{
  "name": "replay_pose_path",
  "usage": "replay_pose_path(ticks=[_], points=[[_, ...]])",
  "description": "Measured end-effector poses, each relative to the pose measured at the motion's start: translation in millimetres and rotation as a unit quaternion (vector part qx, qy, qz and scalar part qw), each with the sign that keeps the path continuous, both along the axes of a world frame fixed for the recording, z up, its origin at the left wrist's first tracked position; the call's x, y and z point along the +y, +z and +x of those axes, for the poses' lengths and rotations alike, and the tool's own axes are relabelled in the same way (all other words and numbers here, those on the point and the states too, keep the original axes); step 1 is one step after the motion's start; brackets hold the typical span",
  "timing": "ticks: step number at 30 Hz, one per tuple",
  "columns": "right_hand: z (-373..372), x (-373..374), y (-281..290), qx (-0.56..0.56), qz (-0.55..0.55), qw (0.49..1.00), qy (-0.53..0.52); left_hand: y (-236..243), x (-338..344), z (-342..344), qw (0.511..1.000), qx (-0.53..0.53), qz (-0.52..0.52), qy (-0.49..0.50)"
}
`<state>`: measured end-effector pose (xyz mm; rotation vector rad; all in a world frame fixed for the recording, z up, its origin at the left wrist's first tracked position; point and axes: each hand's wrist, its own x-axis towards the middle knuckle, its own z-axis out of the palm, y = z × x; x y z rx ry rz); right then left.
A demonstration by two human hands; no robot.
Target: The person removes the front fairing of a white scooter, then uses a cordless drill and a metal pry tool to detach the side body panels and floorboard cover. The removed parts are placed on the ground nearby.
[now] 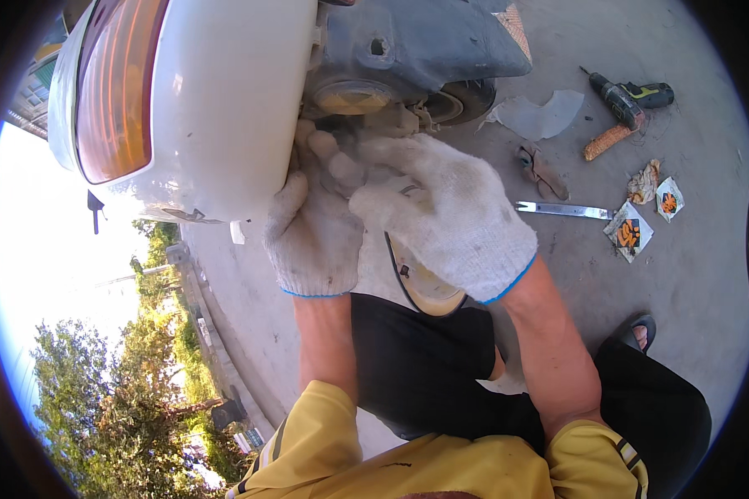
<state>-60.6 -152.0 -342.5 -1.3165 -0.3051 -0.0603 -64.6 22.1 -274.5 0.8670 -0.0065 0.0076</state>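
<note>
Both my hands wear white knitted gloves with blue cuffs, and they meet at the lower edge of a white vehicle body (pixel 233 91). My left hand (pixel 316 220) is turned up against this edge, its fingers curled. From the right, my right hand (pixel 445 212) comes in with thumb and fingers drawn together, close to the left fingertips. What lies between the fingers is blurred and mostly hidden. Just beyond them are a dark grey plastic panel (pixel 424 41) and a dusty round part (pixel 354 98). An orange and red tail light (pixel 125 91) is at the left.
On the ground at right lie a cordless drill (pixel 624 96), a flat metal bar (pixel 566 209), a grey rag (pixel 543 173), a torn pale sheet (pixel 537 115) and small packets (pixel 628 231). A pale oval thing with a dark rim (pixel 429 287) sits below my hands.
</note>
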Motion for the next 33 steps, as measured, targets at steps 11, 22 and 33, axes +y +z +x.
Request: replay_pose_path(ticks=[11,22,33], points=[[2.6,79.7,52.4,0.057,0.155,0.984,-0.068,-2.2,22.5,-3.6,0.91,0.045,0.369,0.182],[11.1,102.1,58.0,0.09,0.24,0.964,-0.073,-2.3,68.7,1.3,0.994,-0.031,0.101,0.03],[19.0,59.0,166.8,-0.275,0.075,0.954,0.091,62.0,77.4,-88.6,0.966,-0.139,0.214,0.048]])
